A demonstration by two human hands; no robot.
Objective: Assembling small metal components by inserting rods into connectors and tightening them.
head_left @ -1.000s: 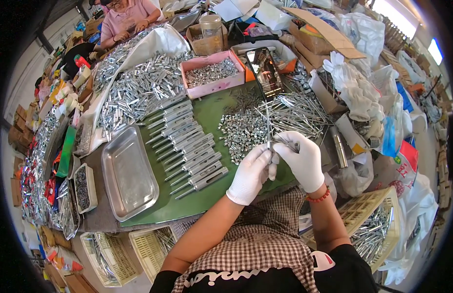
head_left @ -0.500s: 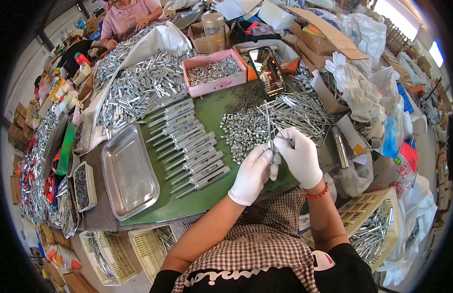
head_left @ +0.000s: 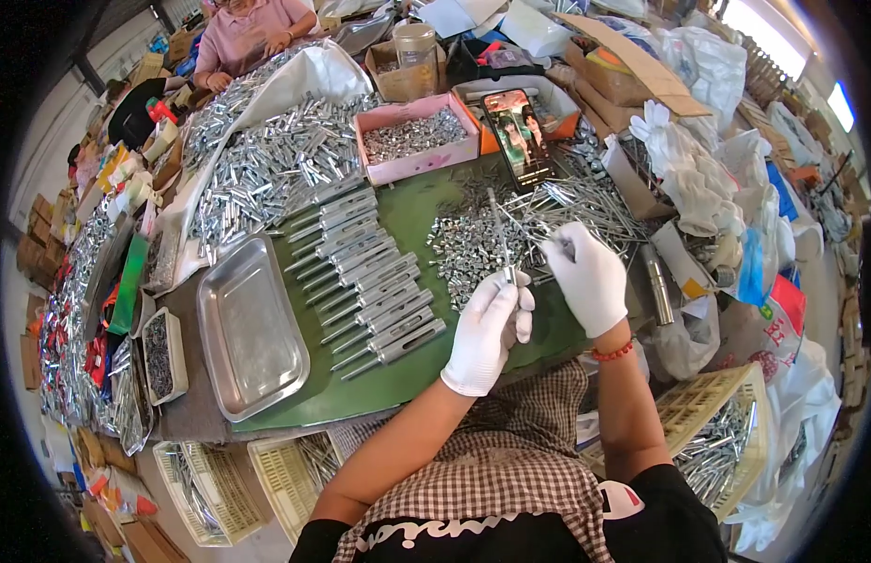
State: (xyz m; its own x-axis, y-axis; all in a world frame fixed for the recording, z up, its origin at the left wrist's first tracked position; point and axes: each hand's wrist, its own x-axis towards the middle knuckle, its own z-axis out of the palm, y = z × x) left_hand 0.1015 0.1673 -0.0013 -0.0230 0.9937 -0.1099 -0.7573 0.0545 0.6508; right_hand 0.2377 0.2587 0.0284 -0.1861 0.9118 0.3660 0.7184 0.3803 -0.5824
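My left hand (head_left: 487, 333), in a white glove, is closed around a shiny metal tube. A thin metal rod (head_left: 498, 220) stands up from its top, pointing away from me. To its right, my gloved right hand (head_left: 587, 281) is apart from the tube, fingers curled together near the loose rods (head_left: 590, 216); what they hold, if anything, I cannot make out. Small metal nuts (head_left: 468, 246) lie heaped beyond my left hand. Left of them, several slotted metal tubes with thin rods (head_left: 388, 319) lie side by side on the green tabletop (head_left: 295, 402).
An empty steel tray (head_left: 252, 328) sits at the left. Farther back are a pink box of small metal parts (head_left: 416, 159), a heap of metal tubes (head_left: 276, 169) and a propped phone (head_left: 517, 141). A dark metal cylinder (head_left: 657, 281) lies rightward. Another person (head_left: 252, 38) works beyond.
My right hand has come away from the tube and moved slightly right and up, toward the loose rods. My left hand keeps the tube, its rod now tilting a little more left.
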